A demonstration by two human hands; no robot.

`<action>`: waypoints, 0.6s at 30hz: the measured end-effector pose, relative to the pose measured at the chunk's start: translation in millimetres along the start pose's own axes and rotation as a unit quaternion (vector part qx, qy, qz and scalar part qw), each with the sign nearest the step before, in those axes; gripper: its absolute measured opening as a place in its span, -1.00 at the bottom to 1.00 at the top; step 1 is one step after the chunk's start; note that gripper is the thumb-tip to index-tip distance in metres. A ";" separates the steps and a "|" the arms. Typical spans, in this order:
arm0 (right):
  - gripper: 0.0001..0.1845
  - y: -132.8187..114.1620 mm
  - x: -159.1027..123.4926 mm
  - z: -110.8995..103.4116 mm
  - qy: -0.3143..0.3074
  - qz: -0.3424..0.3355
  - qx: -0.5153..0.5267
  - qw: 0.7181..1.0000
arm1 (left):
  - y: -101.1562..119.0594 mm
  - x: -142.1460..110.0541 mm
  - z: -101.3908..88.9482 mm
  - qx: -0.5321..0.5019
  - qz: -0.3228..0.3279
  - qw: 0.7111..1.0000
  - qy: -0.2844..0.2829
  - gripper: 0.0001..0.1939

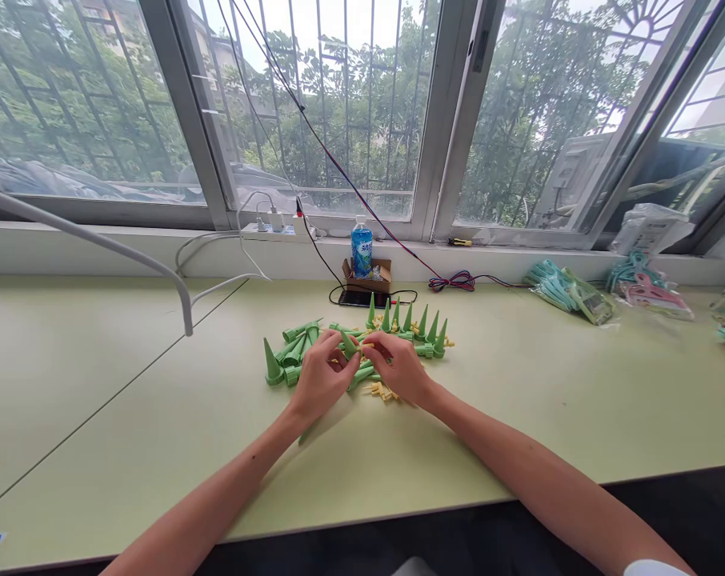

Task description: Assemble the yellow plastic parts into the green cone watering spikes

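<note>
In front of the blue bottle, above the counter, a green cone is gripped by the fingers of the left hand. At the cone's base, a small yellow piece is pinched by the fingers of the right hand. Loose green cones are piled in front of the bottle and to its left, while upright cones are lined up in front and to its right.

Bright daylight comes through the windows, bleaching the sky. A faint, soft shadow falls on the table. Wide-angle distortion stretches the edges.
</note>
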State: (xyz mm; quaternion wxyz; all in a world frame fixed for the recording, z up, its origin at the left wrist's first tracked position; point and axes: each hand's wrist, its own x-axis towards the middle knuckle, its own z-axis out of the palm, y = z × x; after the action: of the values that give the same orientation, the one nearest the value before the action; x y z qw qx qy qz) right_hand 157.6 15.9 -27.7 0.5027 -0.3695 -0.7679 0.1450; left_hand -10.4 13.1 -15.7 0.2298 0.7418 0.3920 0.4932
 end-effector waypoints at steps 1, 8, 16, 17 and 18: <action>-0.81 -0.1 -0.1 0.2 0.000 -0.003 0.003 1.000 | 0.2 0.0 -0.2 0.002 0.002 1.000 0.001 -0.90; -0.82 6.3 0.8 1.2 0.033 0.010 0.014 0.999 | 3.8 -0.2 -0.5 -0.035 -0.022 0.999 0.013 -0.83; -0.83 13.2 2.4 -3.8 0.082 -0.022 -0.024 0.996 | 0.0 2.6 -2.2 -0.061 -0.090 0.993 0.047 -0.81; -0.83 13.4 2.4 -4.3 0.084 -0.028 -0.033 0.995 | -0.5 2.8 -2.6 -0.060 -0.092 0.993 0.048 -0.82; -0.83 13.5 2.4 -4.7 0.086 -0.033 -0.040 0.995 | -1.1 2.8 -2.9 -0.058 -0.093 0.993 0.047 -0.83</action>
State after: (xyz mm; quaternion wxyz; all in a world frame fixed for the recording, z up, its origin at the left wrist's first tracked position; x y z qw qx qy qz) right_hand 167.0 26.2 -32.0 0.5564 -0.3750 -0.7386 0.0646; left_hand -12.9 15.9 -13.7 0.2991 0.6633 0.4404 0.5260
